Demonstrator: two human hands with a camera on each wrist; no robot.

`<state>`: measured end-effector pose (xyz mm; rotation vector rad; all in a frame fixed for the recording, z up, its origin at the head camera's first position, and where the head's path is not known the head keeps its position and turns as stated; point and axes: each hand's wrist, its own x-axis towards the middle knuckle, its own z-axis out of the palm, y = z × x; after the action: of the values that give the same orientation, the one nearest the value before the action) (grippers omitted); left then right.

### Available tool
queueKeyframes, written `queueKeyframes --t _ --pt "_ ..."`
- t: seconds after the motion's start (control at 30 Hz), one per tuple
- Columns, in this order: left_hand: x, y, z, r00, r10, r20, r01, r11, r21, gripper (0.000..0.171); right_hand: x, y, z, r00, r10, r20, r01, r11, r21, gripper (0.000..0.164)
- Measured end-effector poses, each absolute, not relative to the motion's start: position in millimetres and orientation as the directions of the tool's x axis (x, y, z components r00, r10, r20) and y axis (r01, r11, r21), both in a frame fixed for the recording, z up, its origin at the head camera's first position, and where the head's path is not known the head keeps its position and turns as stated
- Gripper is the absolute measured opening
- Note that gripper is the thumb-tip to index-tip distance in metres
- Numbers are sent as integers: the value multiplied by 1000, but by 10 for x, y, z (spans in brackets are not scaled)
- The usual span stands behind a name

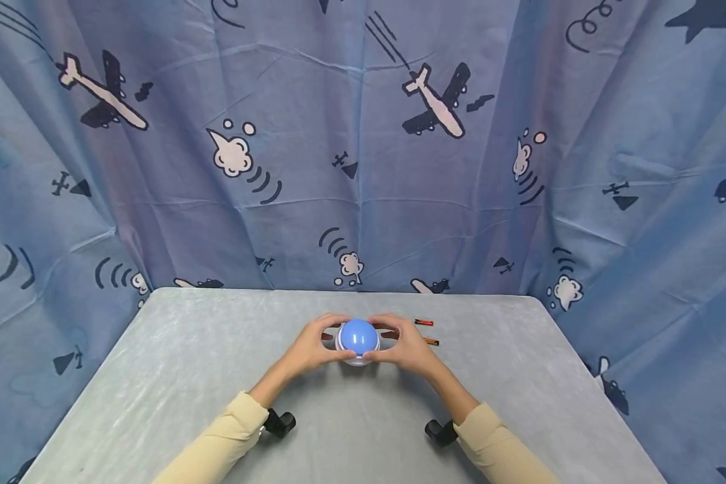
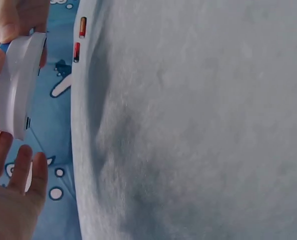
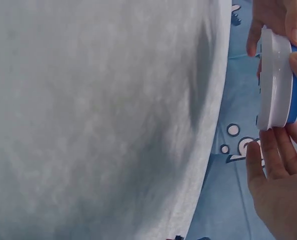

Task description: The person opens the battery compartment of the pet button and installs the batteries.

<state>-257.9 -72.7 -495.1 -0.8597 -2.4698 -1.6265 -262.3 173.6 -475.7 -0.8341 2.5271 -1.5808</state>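
Observation:
A round white device with a smooth blue dome (image 1: 359, 337) is held up above the table between both hands, its dome facing the head camera. My left hand (image 1: 310, 345) grips its left side, thumb at the near edge and fingers at the far edge. The right hand (image 1: 405, 344) grips the opposite side the same way. From the left wrist, the device's white rim (image 2: 19, 85) shows edge-on, with small dark marks on its underside. In the right wrist view the white base (image 3: 276, 80) stands on edge below the blue part.
Two small red-and-black batteries, one (image 1: 424, 322) farther back and one (image 1: 431, 341) nearer, lie just right of the right hand. The grey-covered table (image 1: 175, 376) ends at a blue patterned curtain (image 1: 302, 168). A dark wrist camera (image 1: 280, 425) sits on the left wrist.

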Motion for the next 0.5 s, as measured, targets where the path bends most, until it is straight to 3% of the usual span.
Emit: queueKeyframes --t 0.5 --pt "-2409 -790 -4904 -826 437 357 498 267 825 69 -2363 1625 -4668 -844 -469 262 -450 351 -821 65"
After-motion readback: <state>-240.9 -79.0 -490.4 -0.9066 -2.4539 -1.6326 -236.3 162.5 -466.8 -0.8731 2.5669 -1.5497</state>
